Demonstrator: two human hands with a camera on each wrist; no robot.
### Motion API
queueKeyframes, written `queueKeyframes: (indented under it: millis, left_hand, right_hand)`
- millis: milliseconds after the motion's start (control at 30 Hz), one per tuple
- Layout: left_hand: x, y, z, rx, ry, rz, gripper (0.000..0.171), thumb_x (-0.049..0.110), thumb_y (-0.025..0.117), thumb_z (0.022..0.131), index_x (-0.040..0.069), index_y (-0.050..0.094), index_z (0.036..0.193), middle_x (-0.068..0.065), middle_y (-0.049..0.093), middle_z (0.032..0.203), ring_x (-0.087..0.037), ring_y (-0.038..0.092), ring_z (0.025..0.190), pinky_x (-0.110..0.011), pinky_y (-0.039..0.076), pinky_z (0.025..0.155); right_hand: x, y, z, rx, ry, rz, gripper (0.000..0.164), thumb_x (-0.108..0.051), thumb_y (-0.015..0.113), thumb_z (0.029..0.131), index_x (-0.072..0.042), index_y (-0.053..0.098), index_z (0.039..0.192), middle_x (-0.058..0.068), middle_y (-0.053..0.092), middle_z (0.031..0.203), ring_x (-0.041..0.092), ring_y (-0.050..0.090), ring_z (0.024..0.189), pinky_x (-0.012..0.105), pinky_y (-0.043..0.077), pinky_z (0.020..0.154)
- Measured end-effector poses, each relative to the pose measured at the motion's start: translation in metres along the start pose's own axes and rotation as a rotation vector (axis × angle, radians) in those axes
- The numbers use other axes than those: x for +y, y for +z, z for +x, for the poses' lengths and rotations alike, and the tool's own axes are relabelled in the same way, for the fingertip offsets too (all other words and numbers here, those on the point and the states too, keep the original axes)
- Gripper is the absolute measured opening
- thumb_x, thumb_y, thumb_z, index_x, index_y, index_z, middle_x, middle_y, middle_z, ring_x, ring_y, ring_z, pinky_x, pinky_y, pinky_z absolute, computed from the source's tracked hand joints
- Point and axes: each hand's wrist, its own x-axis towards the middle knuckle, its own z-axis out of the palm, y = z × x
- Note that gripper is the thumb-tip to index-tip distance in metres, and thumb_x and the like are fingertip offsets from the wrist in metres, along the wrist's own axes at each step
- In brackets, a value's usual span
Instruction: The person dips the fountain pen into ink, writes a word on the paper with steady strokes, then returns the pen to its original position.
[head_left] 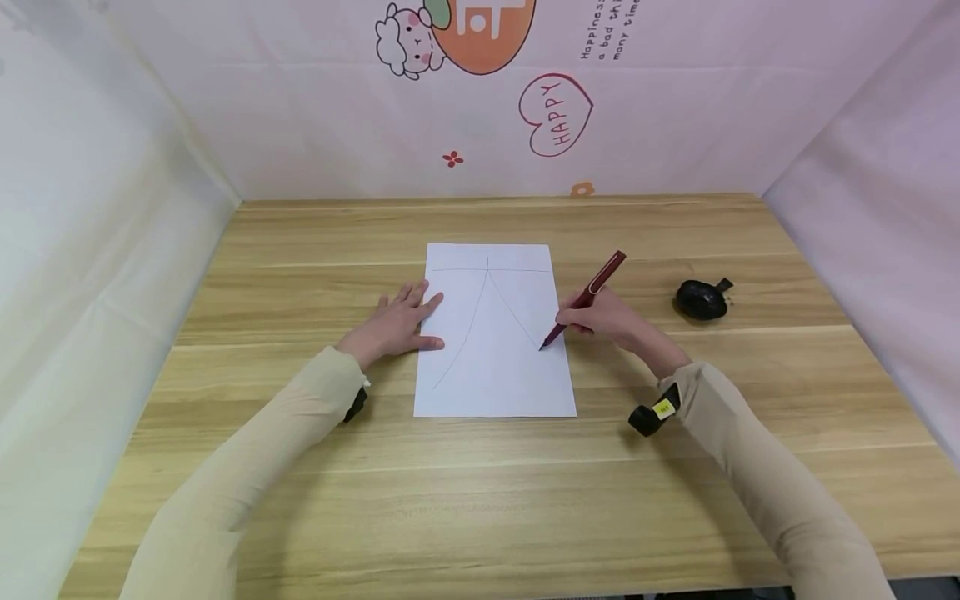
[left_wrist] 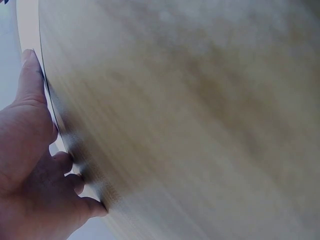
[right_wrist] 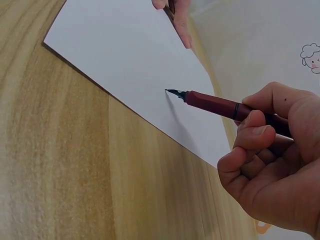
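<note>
A white sheet of paper (head_left: 495, 375) lies on the wooden table, with thin lines drawn on it: a horizontal one near the top, a short vertical stroke crossing it, and two slanting strokes spreading downward. My right hand (head_left: 600, 315) pinches a dark red fountain pen (head_left: 606, 272), its nib at the lower end of the right slanting stroke. In the right wrist view the pen (right_wrist: 210, 105) shows a dark nib over the sheet (right_wrist: 120, 55), and the hand's (right_wrist: 280, 155) other fingers curl beneath. My left hand (head_left: 393, 327) rests with spread fingers on the paper's left edge.
A small round black object (head_left: 701, 300) with a short tab sits on the table (head_left: 480, 500) to the right. White cloth walls (head_left: 315, 125) with printed drawings rise behind and at both sides. Each wrist carries a black camera (head_left: 654, 412).
</note>
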Motion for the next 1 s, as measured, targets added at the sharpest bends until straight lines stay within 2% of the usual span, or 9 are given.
queueKeyframes:
  millis: [367,733,1000]
  left_hand:
    - [0.0012,-0.0012,-0.0018,-0.01,0.007,0.002,0.084,0.053,0.052,0.089,0.017,0.01,0.152,-0.013,-0.008,0.159,-0.038,-0.006,0.146,-0.064,0.004,0.112]
    - [0.0,-0.0005,-0.0002,-0.004,0.005,0.019,0.084,0.053,0.053,0.089,0.016,0.01,0.152,-0.014,-0.007,0.159,-0.038,-0.005,0.146,-0.065,0.005,0.112]
    - [0.0011,-0.0013,-0.002,0.004,0.006,0.018,0.084,0.051,0.054,0.089,0.015,0.011,0.152,-0.016,-0.006,0.159,-0.039,-0.005,0.145,-0.065,0.005,0.112]
  right_hand:
    - [-0.0026,-0.0022,-0.0057,-0.033,0.023,-0.019,0.027,-0.017,0.063,0.087,0.005,0.064,0.101,-0.003,0.051,0.06,0.008,0.043,0.055,0.024,0.034,0.055]
    - [0.0013,-0.0044,-0.0066,-0.064,0.029,0.017,0.025,-0.015,0.064,0.086,0.006,0.062,0.1,-0.002,0.053,0.062,0.007,0.043,0.053,0.024,0.035,0.054]
    - [-0.0003,-0.006,-0.0064,-0.09,0.026,-0.028,0.026,-0.017,0.065,0.085,0.006,0.063,0.097,-0.002,0.051,0.061,0.008,0.043,0.054,0.023,0.035,0.055]
